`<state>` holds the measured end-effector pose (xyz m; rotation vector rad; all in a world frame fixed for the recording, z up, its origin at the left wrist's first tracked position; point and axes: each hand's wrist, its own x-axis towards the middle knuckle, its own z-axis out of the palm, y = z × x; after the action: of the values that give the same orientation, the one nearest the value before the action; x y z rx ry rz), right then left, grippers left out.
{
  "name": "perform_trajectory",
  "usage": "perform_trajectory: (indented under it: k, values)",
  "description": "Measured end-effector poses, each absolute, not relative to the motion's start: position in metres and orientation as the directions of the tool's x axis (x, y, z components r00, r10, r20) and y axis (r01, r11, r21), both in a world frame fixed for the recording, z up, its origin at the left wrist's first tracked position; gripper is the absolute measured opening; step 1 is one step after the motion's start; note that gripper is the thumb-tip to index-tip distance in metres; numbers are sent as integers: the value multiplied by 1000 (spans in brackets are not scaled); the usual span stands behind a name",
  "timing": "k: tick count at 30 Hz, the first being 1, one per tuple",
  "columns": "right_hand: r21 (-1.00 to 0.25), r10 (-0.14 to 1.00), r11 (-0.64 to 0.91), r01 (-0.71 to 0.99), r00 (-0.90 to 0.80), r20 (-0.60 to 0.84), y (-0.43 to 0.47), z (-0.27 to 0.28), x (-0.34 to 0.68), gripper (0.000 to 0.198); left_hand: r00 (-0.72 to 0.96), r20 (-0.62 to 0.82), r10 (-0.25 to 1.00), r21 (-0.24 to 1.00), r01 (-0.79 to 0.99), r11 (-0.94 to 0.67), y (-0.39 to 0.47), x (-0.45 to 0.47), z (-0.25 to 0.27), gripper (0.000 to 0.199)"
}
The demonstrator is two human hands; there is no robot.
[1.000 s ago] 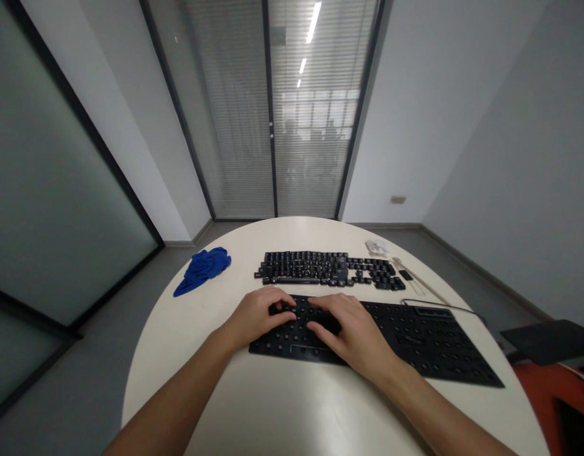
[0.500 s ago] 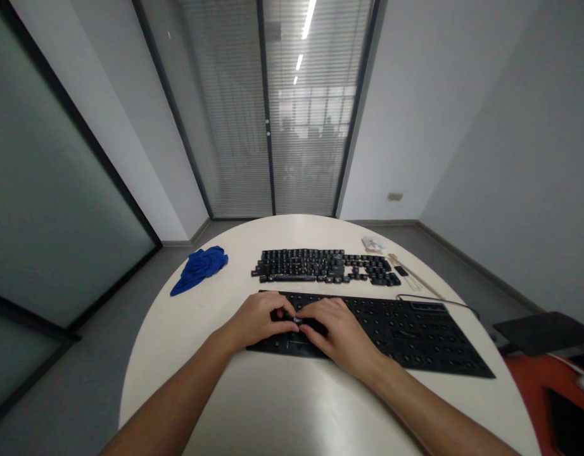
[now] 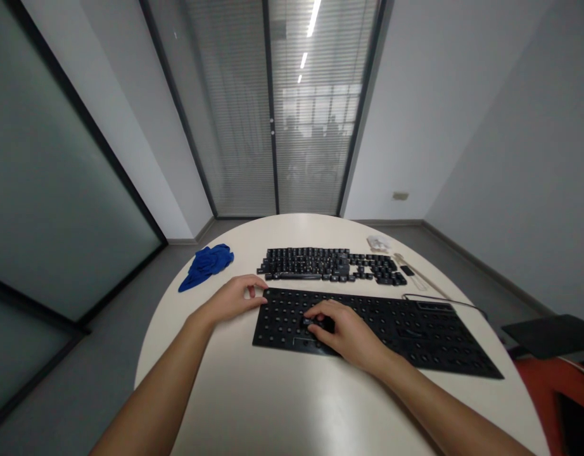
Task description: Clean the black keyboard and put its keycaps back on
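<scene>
A: Quick pass. Right hand (image 3: 346, 332) is down on the bare keyboard base (image 3: 406, 335), fingertips curled on a small dark piece, looks like a keycap (image 3: 315, 323), in the lower left-middle rows. Pinched or just pressed, I cannot tell.

B: Left hand (image 3: 235, 296)?

A: Loosely curled, thumb and forefinger nearly meeting, nothing visible in it. It rests on the surface (image 3: 282, 405) just off the base's top-left corner, touching or almost touching the edge.

B: Where's the rest?

A: Pulled keycaps (image 3: 330, 265) sit laid out in keyboard order in a block just behind the base, apart from it. Blue cloth (image 3: 206, 266) far left, a thin tool (image 3: 418, 275) and a white wad (image 3: 378, 242) far right, cable (image 3: 444, 304) off the base's right end.

B: How to do the seating step well?

A: My read: set the cap square over its stem, press straight down with a fingertip, no rocking. The base lies flat and light, so the left hand should pin that corner or it may skate. Match the cap to its slot from the laid-out block, working row by row.

B: Risk?

A: A cap tilted on its stem, or put in the wrong slot.
</scene>
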<state>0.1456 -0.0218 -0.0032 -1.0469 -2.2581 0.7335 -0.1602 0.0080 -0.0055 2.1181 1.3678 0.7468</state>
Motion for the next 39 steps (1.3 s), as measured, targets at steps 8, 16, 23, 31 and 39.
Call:
perform_trajectory:
  k: [8, 16, 23, 31, 39]
  values:
    - [-569, 717, 648, 506, -658, 230, -35, 8, 108, 22, 327, 181, 927, 743, 572, -347, 12, -165, -17, 29]
    - [-553, 654, 718, 424, -682, 327, -34, -8, 62, 21, 311, 183, 933, 772, 542, -332, 13, -168, -21, 32]
    - [-524, 613, 759, 387, -695, 376, -36, -23, 64, 20, 298, 192, 935, 762, 555, -333, 10, -168, -19, 29]
    - [-401, 529, 838, 370, -731, 431, -36, -23, 65, 14, 287, 197, 938, 765, 554, -330, 10, -166, -21, 29]
    - [-303, 442, 894, 331, -771, 460, -34, -21, 67, 12, 296, 224, 929, 748, 559, -358, 11, -164, -21, 27]
